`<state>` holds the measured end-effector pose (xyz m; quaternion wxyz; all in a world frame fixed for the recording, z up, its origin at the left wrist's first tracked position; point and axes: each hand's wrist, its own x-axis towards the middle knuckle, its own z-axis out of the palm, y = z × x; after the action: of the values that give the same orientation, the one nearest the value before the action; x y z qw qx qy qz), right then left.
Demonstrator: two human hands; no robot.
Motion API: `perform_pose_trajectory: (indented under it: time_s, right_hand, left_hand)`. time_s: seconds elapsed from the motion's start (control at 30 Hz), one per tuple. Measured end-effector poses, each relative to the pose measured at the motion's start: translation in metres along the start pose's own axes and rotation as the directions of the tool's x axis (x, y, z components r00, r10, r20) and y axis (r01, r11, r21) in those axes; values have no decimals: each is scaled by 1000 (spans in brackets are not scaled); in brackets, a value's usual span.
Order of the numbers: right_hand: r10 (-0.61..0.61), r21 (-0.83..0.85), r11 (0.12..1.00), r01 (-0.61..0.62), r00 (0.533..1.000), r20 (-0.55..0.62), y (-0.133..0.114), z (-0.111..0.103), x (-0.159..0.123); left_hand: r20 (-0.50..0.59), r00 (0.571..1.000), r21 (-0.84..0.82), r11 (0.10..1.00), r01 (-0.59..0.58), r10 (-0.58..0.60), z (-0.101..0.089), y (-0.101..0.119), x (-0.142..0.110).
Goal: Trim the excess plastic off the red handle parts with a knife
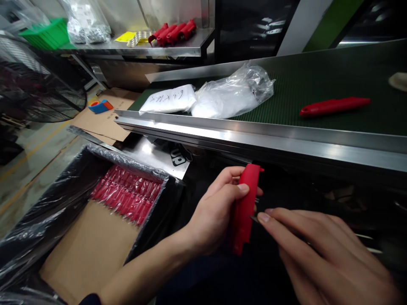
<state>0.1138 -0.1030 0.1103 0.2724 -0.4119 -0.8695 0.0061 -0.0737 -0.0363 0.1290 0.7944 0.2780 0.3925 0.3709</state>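
Observation:
My left hand [216,207] is wrapped around a long red plastic part [246,203], thumb on its broad face and fingers behind it. The part stands nearly upright, with a small peg at its top. Pinched in my right hand [318,245] is a thin dark tool [254,218], whose tip meets the red part's right edge. Most of that tool is hidden by the fingers, so its exact kind does not show. Another red part [335,106] lies on the green conveyor belt [292,84] beyond my hands.
A metal rail [254,131] edges the belt. On the belt are white plastic-wrapped packets [232,95]. At lower left stands a lined box [149,169] holding bagged red parts [127,192]. More red parts [174,33] sit on the shelf [178,51]; a fan [38,80] is at left.

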Motion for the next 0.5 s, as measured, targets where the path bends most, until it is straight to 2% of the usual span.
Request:
perform_pose_trajectory:
  time_s: [0.27, 0.5]
  right_hand:
    - [-14, 34, 999, 14, 1000, 3, -9, -1, 0]
    - [22, 23, 1000, -21, 998, -55, -11, 0, -3]
  left_hand:
    - [65, 997, -60, 997, -48, 52, 5, 7, 10]
    - [70, 995, -75, 995, -60, 66, 6, 10, 15]
